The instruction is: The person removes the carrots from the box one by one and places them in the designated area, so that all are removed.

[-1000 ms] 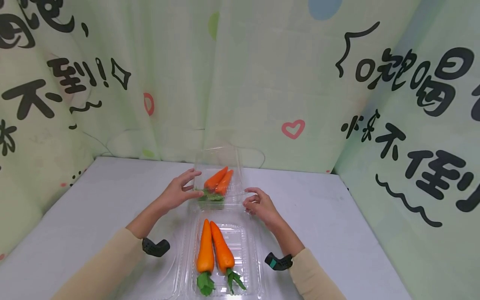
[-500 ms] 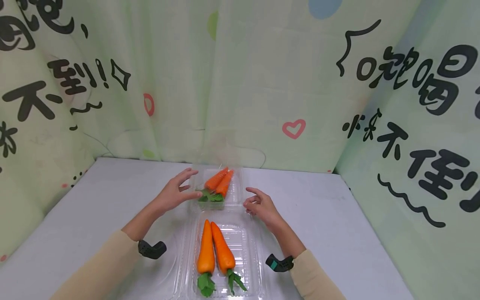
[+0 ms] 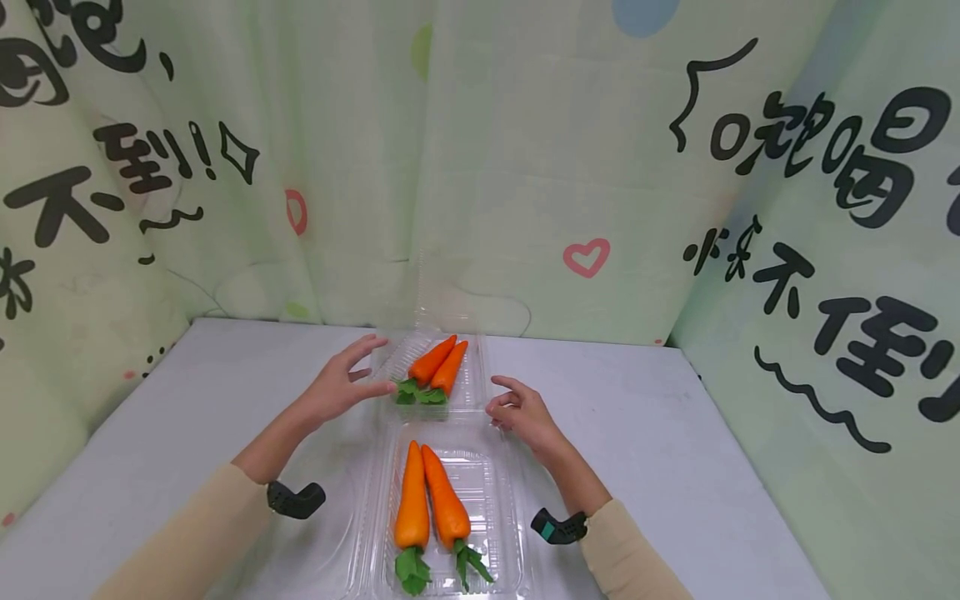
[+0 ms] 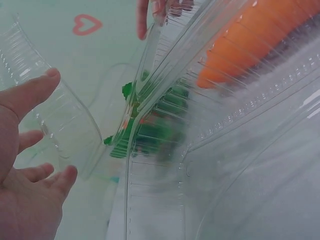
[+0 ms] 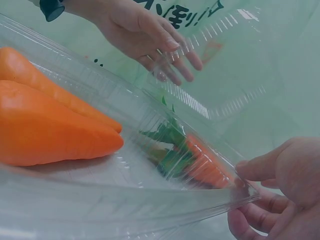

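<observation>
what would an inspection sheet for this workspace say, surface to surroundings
surface: white table, in part covered by the plastic boxes and hands
job's things: two near carrots in an open clear near box; two far carrots in a clear far box, leaves toward the near box
clutter: nothing seen
left hand: left hand open beside the far box, holding nothing
right hand: right hand pinches the near box's far right corner
cables: thin curved lines on the curtain; cannot tell if cord or print
surroundings: pale green curtain with dark lettering and hearts
</observation>
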The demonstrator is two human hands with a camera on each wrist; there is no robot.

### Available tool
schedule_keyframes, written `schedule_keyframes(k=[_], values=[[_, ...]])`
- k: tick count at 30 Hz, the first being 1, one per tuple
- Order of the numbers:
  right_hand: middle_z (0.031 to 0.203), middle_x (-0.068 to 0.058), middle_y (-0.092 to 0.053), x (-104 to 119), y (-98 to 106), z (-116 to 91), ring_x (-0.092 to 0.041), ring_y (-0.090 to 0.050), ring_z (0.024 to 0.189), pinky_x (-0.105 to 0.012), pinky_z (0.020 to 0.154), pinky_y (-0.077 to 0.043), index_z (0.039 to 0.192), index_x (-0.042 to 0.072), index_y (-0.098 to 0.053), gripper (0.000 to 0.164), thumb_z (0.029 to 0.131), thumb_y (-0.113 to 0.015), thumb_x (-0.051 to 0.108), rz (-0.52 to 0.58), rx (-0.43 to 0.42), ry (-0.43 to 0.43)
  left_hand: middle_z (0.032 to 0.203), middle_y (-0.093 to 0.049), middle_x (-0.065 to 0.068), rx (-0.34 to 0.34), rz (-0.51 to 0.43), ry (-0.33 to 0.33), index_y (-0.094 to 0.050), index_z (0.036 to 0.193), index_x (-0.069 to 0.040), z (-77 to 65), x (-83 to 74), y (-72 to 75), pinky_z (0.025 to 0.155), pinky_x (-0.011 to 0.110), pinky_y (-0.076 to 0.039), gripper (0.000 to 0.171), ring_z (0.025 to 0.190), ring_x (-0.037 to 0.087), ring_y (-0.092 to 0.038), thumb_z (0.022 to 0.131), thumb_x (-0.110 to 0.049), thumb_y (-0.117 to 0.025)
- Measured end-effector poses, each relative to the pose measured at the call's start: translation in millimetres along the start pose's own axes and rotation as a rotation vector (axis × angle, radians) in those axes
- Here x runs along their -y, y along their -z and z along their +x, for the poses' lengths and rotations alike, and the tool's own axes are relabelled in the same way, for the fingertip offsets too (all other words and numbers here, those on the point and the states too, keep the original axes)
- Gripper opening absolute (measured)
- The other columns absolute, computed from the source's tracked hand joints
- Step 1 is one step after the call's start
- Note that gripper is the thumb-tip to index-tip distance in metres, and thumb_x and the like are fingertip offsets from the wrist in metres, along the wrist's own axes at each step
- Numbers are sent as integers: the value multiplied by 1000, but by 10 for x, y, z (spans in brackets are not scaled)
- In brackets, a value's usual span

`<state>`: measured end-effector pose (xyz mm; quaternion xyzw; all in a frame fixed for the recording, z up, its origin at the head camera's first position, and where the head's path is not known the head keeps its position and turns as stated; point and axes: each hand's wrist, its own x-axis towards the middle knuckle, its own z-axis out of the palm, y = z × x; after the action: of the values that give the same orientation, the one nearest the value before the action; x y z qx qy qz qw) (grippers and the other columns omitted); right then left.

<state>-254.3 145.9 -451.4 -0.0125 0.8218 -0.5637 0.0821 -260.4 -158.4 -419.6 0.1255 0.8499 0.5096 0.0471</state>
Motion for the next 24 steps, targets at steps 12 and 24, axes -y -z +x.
schedule_keyframes(k=[12,24], values=[[94,-10,-67,3,-4,-6,-15,-61,72,-27,75,-58,139,9,-50,51,91,-64,11,-7,-8,-6,161,-20,14,-15,-3,-38,-36,149,-14,-41,-41,48,110,55,-35,76,145,39,-24,85,-25,-75],[94,-9,-67,4,1,-7,-15,-61,72,-26,76,-58,140,10,-49,52,91,-64,11,-7,-7,-9,157,-30,15,-24,-16,-18,-31,150,-14,-77,-61,129,107,54,-39,81,141,40,-33,85,-29,-75]])
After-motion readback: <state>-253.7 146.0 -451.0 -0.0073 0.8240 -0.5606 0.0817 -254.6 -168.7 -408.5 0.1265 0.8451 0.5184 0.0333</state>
